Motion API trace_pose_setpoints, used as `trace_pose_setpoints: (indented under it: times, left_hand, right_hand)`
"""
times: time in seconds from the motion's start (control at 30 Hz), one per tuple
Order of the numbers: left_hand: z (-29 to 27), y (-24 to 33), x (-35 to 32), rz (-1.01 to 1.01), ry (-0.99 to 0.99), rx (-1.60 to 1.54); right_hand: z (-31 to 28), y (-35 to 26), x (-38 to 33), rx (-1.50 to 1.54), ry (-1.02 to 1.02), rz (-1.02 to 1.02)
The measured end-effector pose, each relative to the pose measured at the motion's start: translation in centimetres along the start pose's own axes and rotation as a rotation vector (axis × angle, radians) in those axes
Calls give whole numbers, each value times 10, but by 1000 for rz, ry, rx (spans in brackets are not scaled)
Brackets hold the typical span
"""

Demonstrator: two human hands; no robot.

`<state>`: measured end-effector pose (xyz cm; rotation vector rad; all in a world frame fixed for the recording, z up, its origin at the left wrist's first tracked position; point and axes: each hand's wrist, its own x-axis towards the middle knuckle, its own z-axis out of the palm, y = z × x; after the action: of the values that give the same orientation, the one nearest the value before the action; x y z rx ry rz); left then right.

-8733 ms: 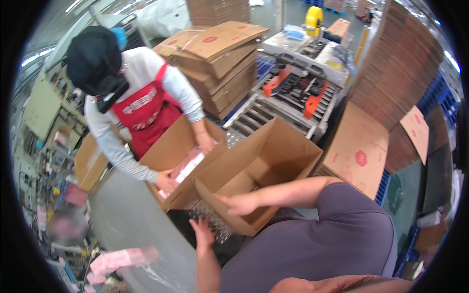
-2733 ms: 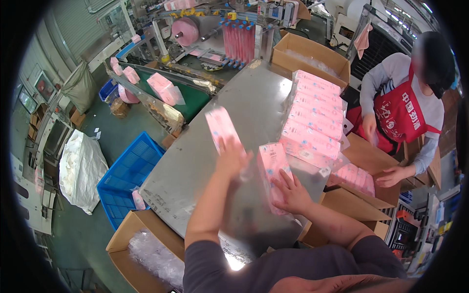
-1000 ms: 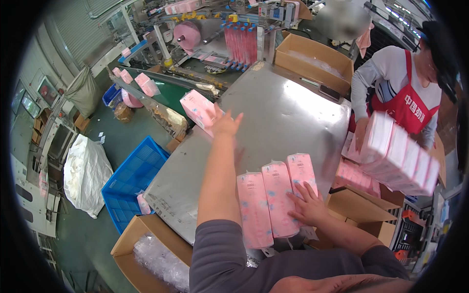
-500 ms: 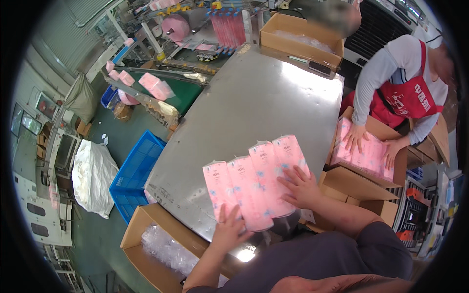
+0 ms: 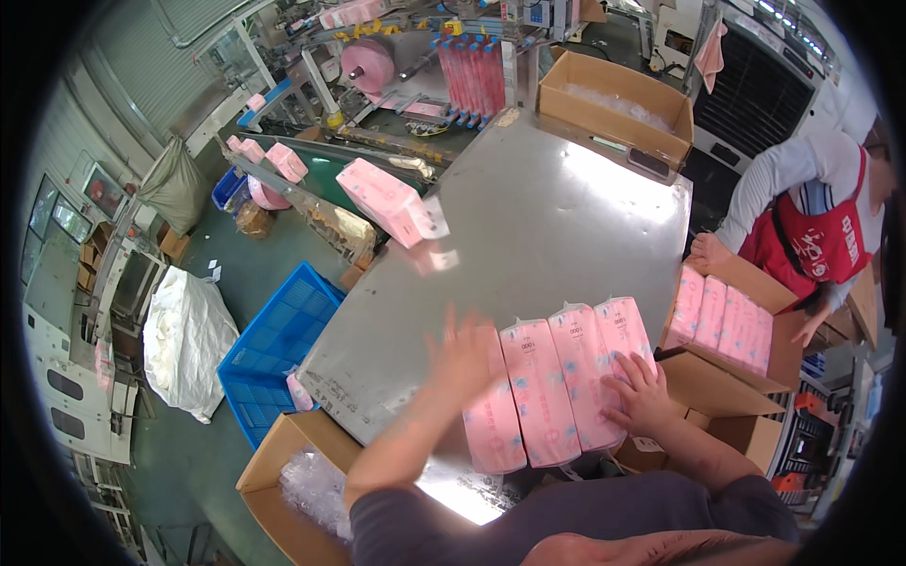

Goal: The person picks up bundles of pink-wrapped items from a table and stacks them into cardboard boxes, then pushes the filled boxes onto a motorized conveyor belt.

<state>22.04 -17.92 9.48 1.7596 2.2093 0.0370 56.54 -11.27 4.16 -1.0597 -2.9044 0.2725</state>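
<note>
Four pink, film-wrapped oblong packs [image 5: 545,401] are lined up on the flat grey metal table [image 5: 566,222]. The right hand [image 5: 642,396] is laid on them, spread; the left hand [image 5: 467,363] is blurred, fingers apart, contact unclear. Presumably light, soft and slippery, they are best held at both row ends.

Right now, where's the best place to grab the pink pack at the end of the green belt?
Probably hold the pink pack across its long sides, just behind the loose wrapper flap, with the left hand coming from the metal table's side. It's a narrow block with its flap end pointing that way, and the flap looks too floppy to grip.
</note>
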Motion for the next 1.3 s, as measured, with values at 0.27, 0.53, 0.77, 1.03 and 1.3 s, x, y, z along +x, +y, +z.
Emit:
trace_pose_setpoints:
  times: [0.27,0.53,0.77,1.03,1.3]
  left_hand:
    - [18,-113,213,-213,340,-130]
    - [69,-114,-19,264,356,-108]
    - [120,-58,-143,-242,470,-1312]
    - [126,-35,-65,-186,278,-2059]
    - [39,91,-56,84,-87,-2170]
  right_hand:
    - [-11,-1,9,108,-57,3]
    - [34,90,15,1251,4,524]
    - [47,80,22,1959,-222,721]
    - [48,83,28,2301,-407,780]
    - [-45,173,-93,2448,29,273]
